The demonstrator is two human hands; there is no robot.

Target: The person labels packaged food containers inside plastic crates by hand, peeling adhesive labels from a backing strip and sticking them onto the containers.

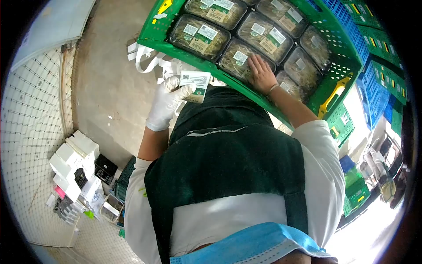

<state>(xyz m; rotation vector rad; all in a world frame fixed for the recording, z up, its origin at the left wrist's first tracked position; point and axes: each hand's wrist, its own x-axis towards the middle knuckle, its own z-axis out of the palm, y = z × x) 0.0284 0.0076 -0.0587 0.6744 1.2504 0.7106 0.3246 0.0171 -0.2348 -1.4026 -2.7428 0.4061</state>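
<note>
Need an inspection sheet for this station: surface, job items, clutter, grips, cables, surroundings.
Surface: green crate; what it rests on is unclear
Job items: clear-lidded packs in the crate; printed labels in hand
Clutter: white strips beside the crate; white boxes lower left
Grips: left hand, gloved, pinches the labels; right hand, bare, rests on a pack
Cables: nothing seen
Surroundings: floor; stacked crates at right
</note>
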